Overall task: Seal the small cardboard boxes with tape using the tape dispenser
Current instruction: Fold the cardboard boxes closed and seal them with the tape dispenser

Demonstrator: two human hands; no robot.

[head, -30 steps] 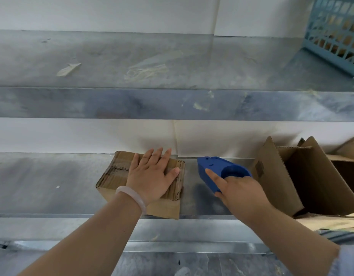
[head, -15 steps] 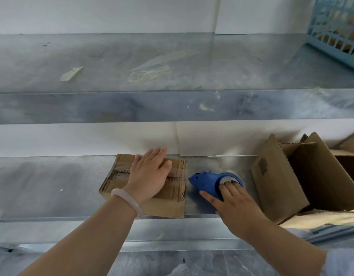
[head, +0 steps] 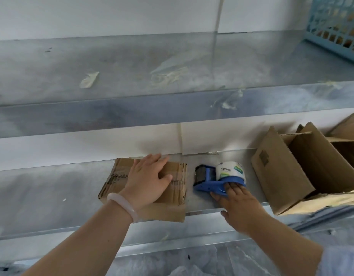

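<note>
A wide grey metal upper shelf (head: 112, 62) spans the view at 12 o'clock, its surface smeared and dull. Below it the lower shelf (head: 42, 186) runs from 9 o'clock to 3 o'clock against a white wall. At 3 o'clock on that lower shelf stands an open cardboard box (head: 281, 172) with its flaps raised, tilted toward the front edge, with more brown cardboard behind it. A pale blue lattice basket (head: 335, 26) sits on the upper shelf at 1 o'clock, cut off by the frame. The small cardboard box (head: 172, 208) lies at 6 to 7 o'clock on the lower shelf, flaps folded down, its near corner reaching the shelf's front lip. The left hand (head: 146, 182) lies flat on its top, fingers straight and spread, palm pressing down. At the small box's 3 o'clock, just beside it but apart, the blue tape dispenser (head: 208, 176) rests on the shelf, carrying a white tape roll (head: 230, 169). The right hand (head: 239, 204) reaches it from 5 o'clock, fingers laid against its near blue side; whether they curl round it cannot be told. A pale bracelet (head: 122, 204) circles the left wrist. A torn tape scrap (head: 89, 79) lies on the upper shelf at 11 o'clock.
</note>
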